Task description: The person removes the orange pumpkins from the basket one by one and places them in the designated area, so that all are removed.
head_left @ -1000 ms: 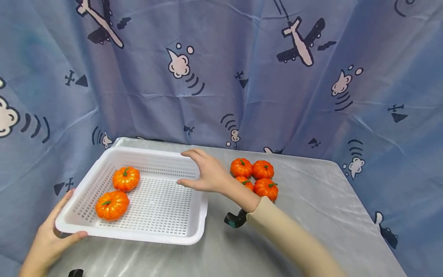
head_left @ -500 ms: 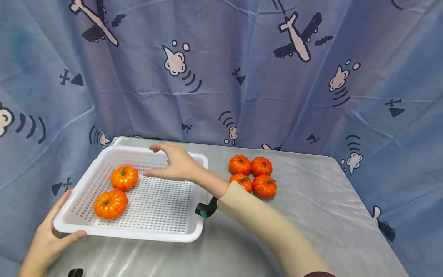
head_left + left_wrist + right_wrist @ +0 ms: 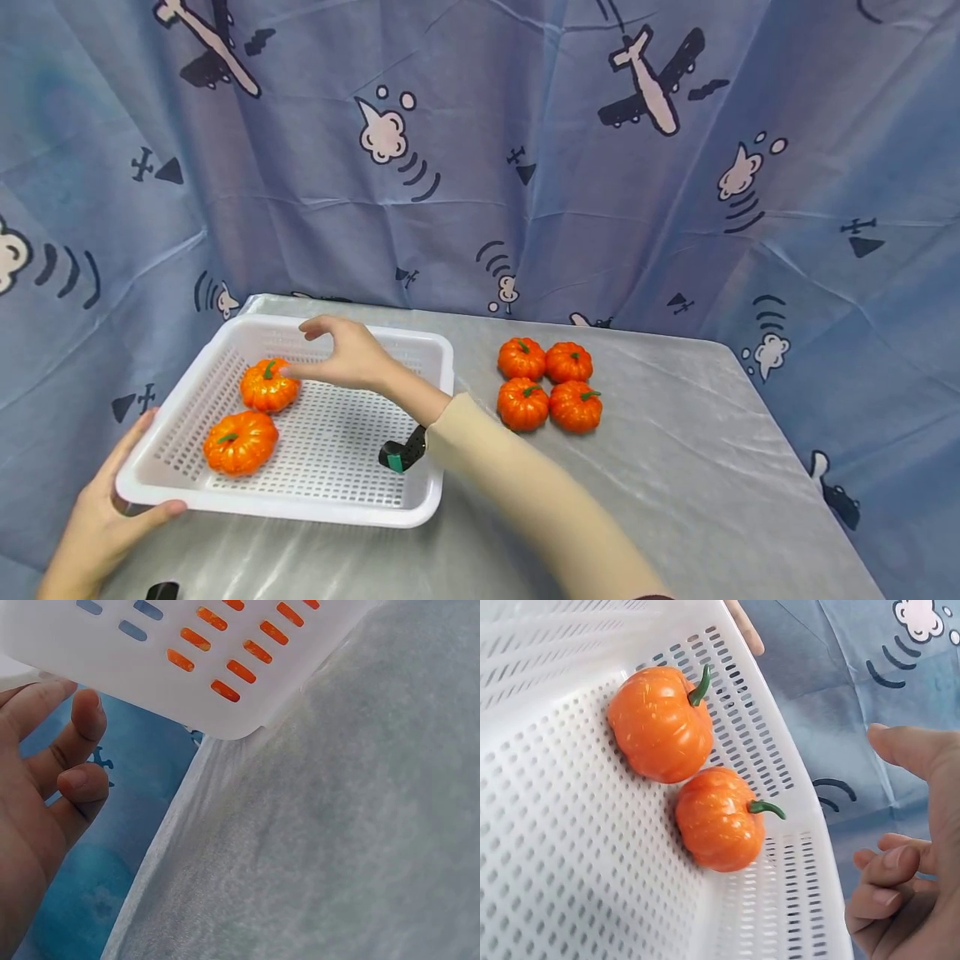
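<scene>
In the head view, a white perforated plastic basket (image 3: pixel 300 512) sits on the left of the table. Two small orange pumpkins (image 3: pixel 240 446) with green stems lie inside along its left side. My left hand (image 3: pixel 97 517) holds the basket's front left corner, thumb at the front rim and fingers along the left side. Over the basket, my right hand (image 3: pixel 348 357) hovers with thumb and forefinger spread and nothing between them. Its thumb overlaps the rear pumpkin (image 3: pixel 262 396). The right wrist view shows the other fingers of this hand (image 3: pixel 907 862) loosely bent.
Several more orange pumpkins (image 3: pixel 522 406) stand clustered right of the basket on the grey-covered table (image 3: pixel 675 467). A blue curtain (image 3: pixel 465 167) with printed airplanes hangs behind. A black strap device (image 3: pixel 403 450) is at my right wrist.
My right hand has moved left across the basket, from its right rim toward the rear pumpkin, with thumb and forefinger spread throughout. The left hand, basket and pumpkins have stayed in place.
</scene>
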`<state>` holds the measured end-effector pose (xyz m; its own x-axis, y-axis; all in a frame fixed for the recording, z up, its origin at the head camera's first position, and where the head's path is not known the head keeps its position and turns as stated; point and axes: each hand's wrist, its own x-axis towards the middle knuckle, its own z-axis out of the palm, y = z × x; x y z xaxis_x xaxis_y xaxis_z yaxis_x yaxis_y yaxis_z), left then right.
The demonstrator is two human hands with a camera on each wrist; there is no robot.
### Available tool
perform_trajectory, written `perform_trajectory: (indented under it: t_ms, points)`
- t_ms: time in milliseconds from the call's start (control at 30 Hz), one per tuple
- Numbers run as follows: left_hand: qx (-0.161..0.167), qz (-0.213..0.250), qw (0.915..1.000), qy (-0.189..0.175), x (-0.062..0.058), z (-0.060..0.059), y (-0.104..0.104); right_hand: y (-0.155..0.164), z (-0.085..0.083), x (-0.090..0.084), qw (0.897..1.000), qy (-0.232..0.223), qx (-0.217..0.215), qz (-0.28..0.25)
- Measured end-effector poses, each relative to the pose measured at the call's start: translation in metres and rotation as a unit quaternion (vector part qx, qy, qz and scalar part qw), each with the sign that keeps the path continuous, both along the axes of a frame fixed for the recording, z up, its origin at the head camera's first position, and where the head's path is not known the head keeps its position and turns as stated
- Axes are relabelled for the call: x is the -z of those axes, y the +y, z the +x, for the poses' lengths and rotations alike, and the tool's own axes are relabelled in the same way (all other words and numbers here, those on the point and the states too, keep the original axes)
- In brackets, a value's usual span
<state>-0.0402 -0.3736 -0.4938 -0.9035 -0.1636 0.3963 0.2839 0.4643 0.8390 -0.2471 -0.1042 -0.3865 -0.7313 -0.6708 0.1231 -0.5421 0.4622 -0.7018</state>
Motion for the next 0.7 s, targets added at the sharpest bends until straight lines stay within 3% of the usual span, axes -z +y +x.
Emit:
perform_trajectory:
  t_ms: [167,300,367,433,567,700]
  points:
    - [0.010,0.014,0.9998,0.007,0.001,-0.001,0.000,-0.012,-0.001,0.008,0.997,-0.057,0.031,-0.042]
    - [0.025,0.036,0.9990,0.014,0.001,-0.001,-0.001,-0.021,0.000,0.012,0.984,-0.136,0.056,-0.103]
    - [0.031,0.044,0.9984,0.017,0.001,-0.001,-0.001,-0.025,0.001,0.015,0.979,-0.154,0.062,-0.116]
    - [0.035,0.051,0.9979,0.020,0.000,-0.001,0.000,-0.028,0.001,0.018,0.982,-0.148,0.062,-0.103]
    - [0.037,0.058,0.9974,0.020,-0.001,-0.001,0.000,-0.034,0.002,0.027,0.995,-0.081,0.045,-0.029]
    - [0.026,0.039,0.9988,0.015,0.000,-0.002,0.000,-0.039,0.003,0.034,0.998,-0.032,0.029,0.052]
